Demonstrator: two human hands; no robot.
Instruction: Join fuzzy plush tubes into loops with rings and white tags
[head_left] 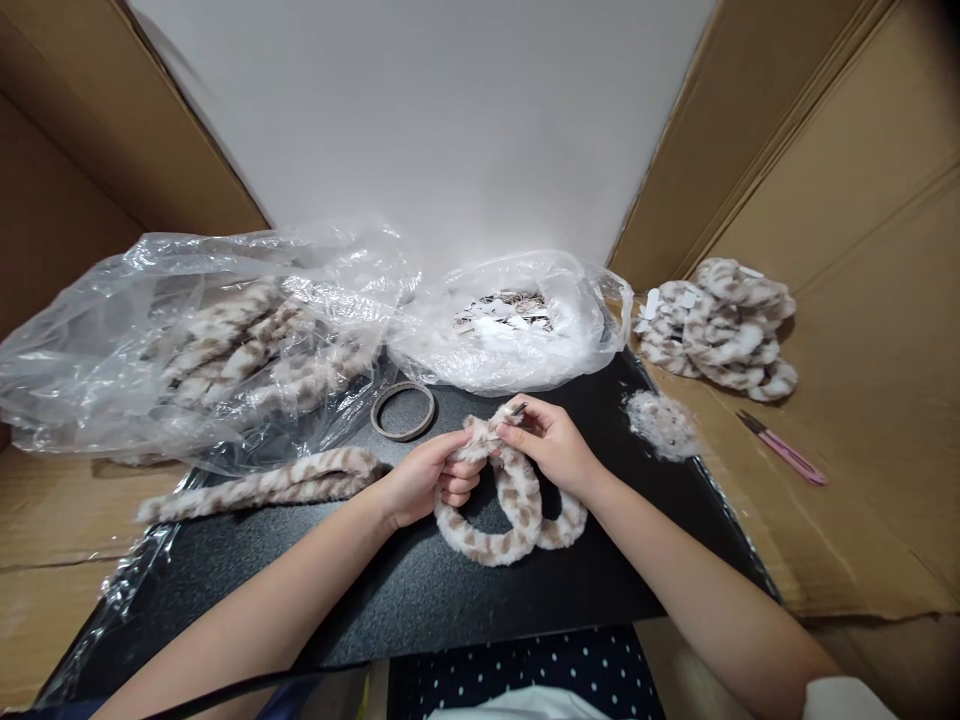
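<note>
A fluffy cream-and-brown plush cord (487,545) hangs in loops above the black tabletop. My left hand (431,475) is closed on its gathered upper part, thumb on top and fingers curled below. Just beside it, my right hand (551,440) pinches the same part between thumb and fingers. A small dark tip (519,408) shows at the right fingertips; its kind is too small to make out. Left of my left hand, a folded plush cord (262,487) lies on the black tabletop (360,590).
A clear plastic bag (97,340) of plush cords stands at the back left. Another plastic bag (585,345) holds small white and metallic pieces. A tape ring (403,411), fluff clump (660,425), plush cord pile (727,330) and pink-handled thread snips (787,452) lie around. Cardboard walls (847,250) flank the table.
</note>
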